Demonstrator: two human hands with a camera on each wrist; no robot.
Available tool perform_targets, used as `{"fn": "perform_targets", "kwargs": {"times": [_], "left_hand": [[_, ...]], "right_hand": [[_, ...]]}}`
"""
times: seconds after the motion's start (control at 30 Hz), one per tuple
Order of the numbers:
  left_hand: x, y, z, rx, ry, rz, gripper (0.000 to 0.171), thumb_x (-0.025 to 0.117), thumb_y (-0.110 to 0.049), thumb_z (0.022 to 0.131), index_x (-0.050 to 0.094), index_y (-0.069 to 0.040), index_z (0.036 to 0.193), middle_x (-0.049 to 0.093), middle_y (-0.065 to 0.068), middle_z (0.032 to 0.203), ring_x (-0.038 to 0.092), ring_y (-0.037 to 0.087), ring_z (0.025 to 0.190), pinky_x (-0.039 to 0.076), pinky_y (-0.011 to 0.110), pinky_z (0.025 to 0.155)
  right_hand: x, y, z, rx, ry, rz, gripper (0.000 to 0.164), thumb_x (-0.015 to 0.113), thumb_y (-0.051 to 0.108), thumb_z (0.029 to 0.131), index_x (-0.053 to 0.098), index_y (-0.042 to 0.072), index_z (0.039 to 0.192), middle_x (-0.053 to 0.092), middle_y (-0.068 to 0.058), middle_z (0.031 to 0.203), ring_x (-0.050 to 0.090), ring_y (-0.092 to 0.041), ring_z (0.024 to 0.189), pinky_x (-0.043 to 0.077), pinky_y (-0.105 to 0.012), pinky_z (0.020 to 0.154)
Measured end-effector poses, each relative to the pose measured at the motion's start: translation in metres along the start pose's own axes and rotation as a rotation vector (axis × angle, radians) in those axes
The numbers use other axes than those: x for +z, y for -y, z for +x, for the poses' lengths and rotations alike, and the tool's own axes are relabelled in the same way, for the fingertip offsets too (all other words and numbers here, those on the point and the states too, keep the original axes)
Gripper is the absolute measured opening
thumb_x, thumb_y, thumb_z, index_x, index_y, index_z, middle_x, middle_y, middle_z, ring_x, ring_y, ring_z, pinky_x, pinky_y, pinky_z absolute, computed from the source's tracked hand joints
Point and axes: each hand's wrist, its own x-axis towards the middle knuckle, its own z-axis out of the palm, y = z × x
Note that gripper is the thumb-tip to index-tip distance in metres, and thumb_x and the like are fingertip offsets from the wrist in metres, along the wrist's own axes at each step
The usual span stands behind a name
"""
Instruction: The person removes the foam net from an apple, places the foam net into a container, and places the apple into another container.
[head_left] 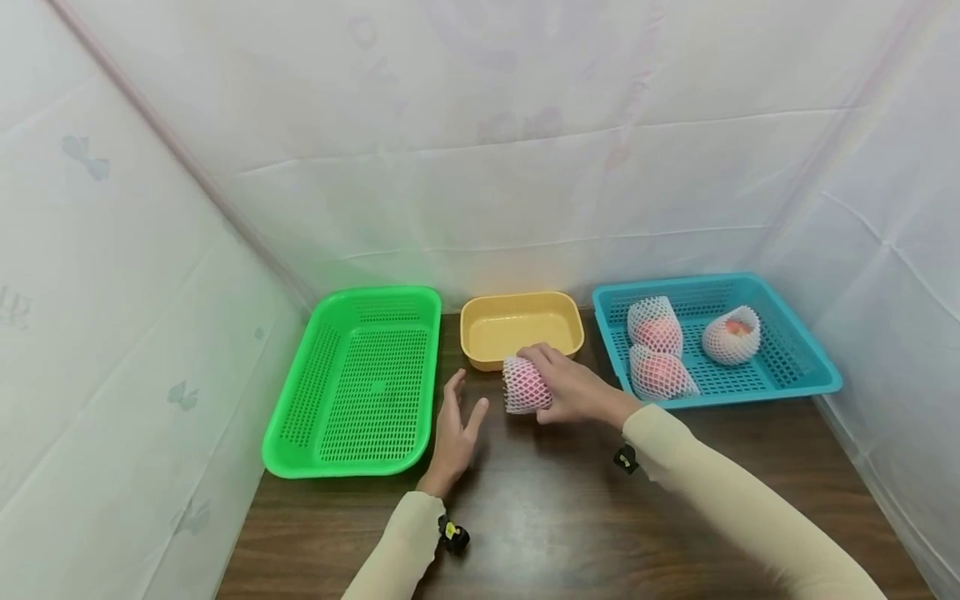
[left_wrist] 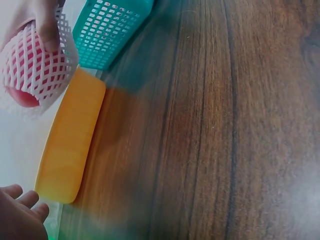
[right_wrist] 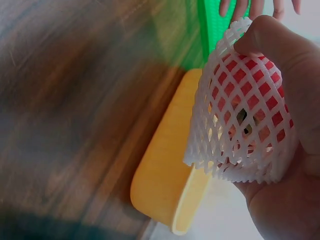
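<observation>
My right hand (head_left: pixel 576 390) grips a red apple (head_left: pixel 527 386) wrapped in a white foam net, holding it above the table just in front of the small yellow bin (head_left: pixel 517 332). In the right wrist view the thumb presses on the net and the red skin of the apple (right_wrist: pixel 245 107) shows through the mesh. My left hand (head_left: pixel 453 435) is held between the green basket (head_left: pixel 352 408) and the apple, touching neither the apple nor the bin, its fingers extended and thumb spread. Part of that left hand (left_wrist: pixel 22 215) shows at the lower left of the left wrist view.
A blue basket (head_left: pixel 795 385) at the right holds three more net-wrapped fruits (head_left: pixel 660 333). Behind the containers hangs a pale sheet (head_left: pixel 517 192), with more sheeting along both sides. Dark wood-grain table (head_left: pixel 540 517) extends in front of them.
</observation>
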Motion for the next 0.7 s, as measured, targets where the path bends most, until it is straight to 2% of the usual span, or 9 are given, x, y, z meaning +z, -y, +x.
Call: {"fn": "perform_targets", "kwargs": {"times": [0.2, 0.33, 0.37, 0.57, 0.6, 0.7], "left_hand": [[0.001, 0.003, -0.001, 0.008, 0.001, -0.012, 0.065, 0.056, -0.036, 0.099, 0.023, -0.02, 0.152, 0.029, 0.008, 0.156, 0.03, 0.027, 0.142, 0.027, 0.05, 0.113], [0.0, 0.005, -0.002, 0.004, 0.005, -0.011, 0.064, 0.054, -0.041, 0.099, 0.024, -0.021, 0.152, 0.03, 0.008, 0.156, 0.029, 0.026, 0.142, 0.027, 0.05, 0.114], [-0.001, 0.0, -0.003, 0.001, 0.008, -0.019, 0.064, 0.053, -0.04, 0.099, 0.024, -0.019, 0.152, 0.03, 0.01, 0.156, 0.029, 0.028, 0.142, 0.026, 0.05, 0.114], [-0.002, 0.003, -0.004, -0.01, 0.016, -0.023, 0.064, 0.053, -0.04, 0.1, 0.026, -0.011, 0.151, 0.031, 0.007, 0.155, 0.029, 0.027, 0.143, 0.026, 0.049, 0.114], [0.0, 0.009, -0.003, -0.012, 0.014, -0.013, 0.064, 0.052, -0.042, 0.1, 0.026, -0.014, 0.151, 0.031, 0.005, 0.155, 0.03, 0.025, 0.143, 0.026, 0.048, 0.114], [0.0, 0.009, -0.004, -0.02, 0.015, -0.013, 0.062, 0.053, -0.039, 0.1, 0.026, -0.016, 0.151, 0.031, 0.005, 0.155, 0.03, 0.025, 0.143, 0.026, 0.048, 0.114]], "right_hand": [[0.009, 0.001, -0.001, -0.001, 0.021, 0.035, 0.097, 0.086, 0.03, 0.065, 0.032, 0.022, 0.145, 0.04, 0.002, 0.136, 0.045, -0.01, 0.112, 0.049, -0.034, 0.094], [0.016, 0.0, -0.002, -0.011, 0.014, 0.056, 0.098, 0.087, 0.026, 0.064, 0.032, 0.021, 0.145, 0.04, 0.003, 0.135, 0.046, -0.01, 0.11, 0.049, -0.033, 0.093], [0.018, 0.0, -0.002, -0.013, 0.013, 0.061, 0.098, 0.087, 0.026, 0.064, 0.032, 0.021, 0.146, 0.039, 0.003, 0.135, 0.046, -0.01, 0.11, 0.049, -0.033, 0.093], [0.025, 0.0, -0.001, -0.001, 0.035, 0.081, 0.098, 0.087, 0.026, 0.065, 0.032, 0.021, 0.146, 0.039, 0.002, 0.135, 0.044, -0.011, 0.112, 0.047, -0.037, 0.096], [0.026, 0.0, -0.001, -0.004, 0.038, 0.081, 0.097, 0.087, 0.026, 0.066, 0.032, 0.021, 0.146, 0.039, 0.002, 0.135, 0.044, -0.012, 0.113, 0.048, -0.038, 0.096], [0.029, -0.001, 0.0, -0.013, 0.039, 0.088, 0.098, 0.087, 0.025, 0.066, 0.032, 0.02, 0.146, 0.038, 0.001, 0.136, 0.044, -0.013, 0.113, 0.048, -0.039, 0.095]]}}
